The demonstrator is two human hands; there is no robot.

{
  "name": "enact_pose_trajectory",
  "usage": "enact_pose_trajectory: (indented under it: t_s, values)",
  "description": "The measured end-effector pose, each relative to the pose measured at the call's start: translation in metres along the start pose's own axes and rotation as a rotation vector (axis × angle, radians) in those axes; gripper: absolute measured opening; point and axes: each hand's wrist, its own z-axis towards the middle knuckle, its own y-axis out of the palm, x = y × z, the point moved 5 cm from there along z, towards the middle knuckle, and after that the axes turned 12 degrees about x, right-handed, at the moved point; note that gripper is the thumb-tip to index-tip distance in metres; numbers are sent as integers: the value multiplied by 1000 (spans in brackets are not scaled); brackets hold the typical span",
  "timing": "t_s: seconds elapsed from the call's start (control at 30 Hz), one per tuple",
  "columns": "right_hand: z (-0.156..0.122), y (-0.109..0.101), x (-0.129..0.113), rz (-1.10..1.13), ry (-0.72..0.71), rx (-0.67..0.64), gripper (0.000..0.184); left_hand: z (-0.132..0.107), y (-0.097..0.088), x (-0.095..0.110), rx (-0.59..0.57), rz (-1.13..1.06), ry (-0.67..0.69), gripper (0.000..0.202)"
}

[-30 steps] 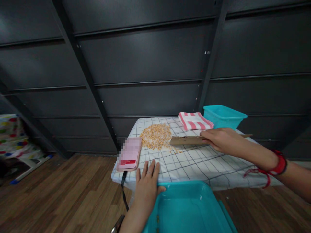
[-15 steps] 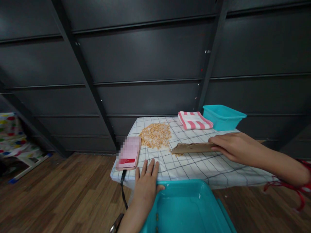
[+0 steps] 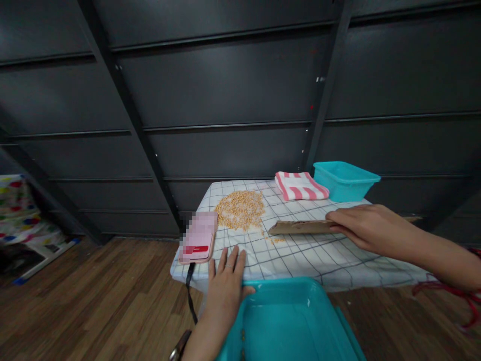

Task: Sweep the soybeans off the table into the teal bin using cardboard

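Note:
A strip of brown cardboard [image 3: 300, 227] is gripped by my right hand [image 3: 361, 228], its long edge held low over the table. Just left of its tip lie a few stray yellow kernels [image 3: 277, 239]. Beyond them spreads a heap of yellow kernels mixed with white grains [image 3: 240, 208]. My left hand [image 3: 224, 281] rests on the table's front edge, fingers stretched out flat, with the thumb at the rim of a large turquoise tub [image 3: 289, 283]. That tub sits below the table edge, and a few small bits lie along its left inner side.
A checked white cloth [image 3: 259, 258] covers the table. On it, a pink phone [image 3: 201, 233] lies at the left. A folded pink-and-white striped towel [image 3: 300, 186] and a smaller turquoise basin [image 3: 345, 183] stand at the back right. A dark panelled wall [image 3: 225, 85] rises behind.
My right hand and the cardboard have shifted slightly to the right, uncovering the stray kernels at its tip. My left hand has stayed in place.

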Motion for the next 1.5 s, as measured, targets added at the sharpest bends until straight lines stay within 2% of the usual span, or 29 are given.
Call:
enact_pose_trajectory:
  t_s: [0.13, 0.37, 0.87, 1.03, 1.2, 1.37, 1.5]
  values:
    - [-2, 4, -5, -45, -71, -43, 16, 0, 0, 0, -2, -15, 3, 67]
    - [-4, -1, -11, -2, -39, -129, 17, 1, 0, 0, -7, 10, 11, 68]
    - [-13, -2, -20, -12, -57, -111, 19, 0, 0, 0, -11, 4, 11, 67]
    - [-11, -8, -32, 52, -89, -48, 16, 1, -2, 1, 3, 4, 16, 66]
    - [-12, -12, -52, 155, -42, -89, 27, 0, -1, 1, 0, -3, 30, 62]
    - [-8, -25, -73, 123, -100, -7, 24, 0, -4, 1, -19, -13, 27, 60]
    - [-6, -44, -91, -6, -293, 220, 36, 0, -9, 2, -25, 2, 28, 58]
